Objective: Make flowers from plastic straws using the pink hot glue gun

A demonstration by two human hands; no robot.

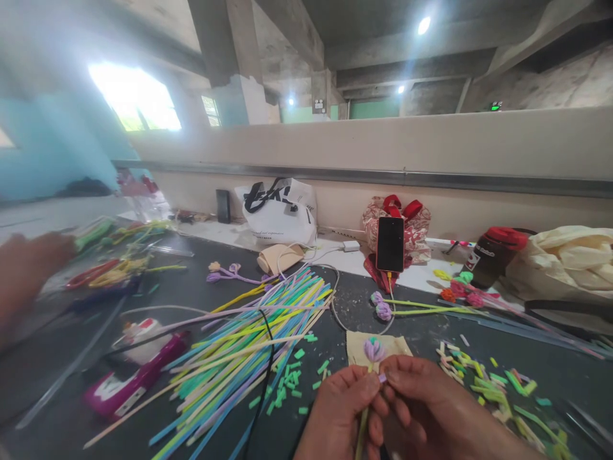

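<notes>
A purple and teal flower [373,349] on a yellow-green stem stands upright between my two hands, over a beige cloth [357,348]. My left hand [345,406] pinches the stem just below the flower head. Close beside it, my right hand [421,390] holds a small purple piece [382,377] between thumb and forefinger, against the stem. Left of my hands lie cut green pieces [290,377] and a large pile of coloured fuzzy sticks [253,345]. Short mixed pieces [498,383] are scattered to the right.
A magenta glue gun [136,380] lies at the left with a dark cable. Behind are a phone [390,245] leaning on a patterned bag, a white bag [280,211] and a dark bottle [495,255]. Another person's blurred hand [36,275] is at far left.
</notes>
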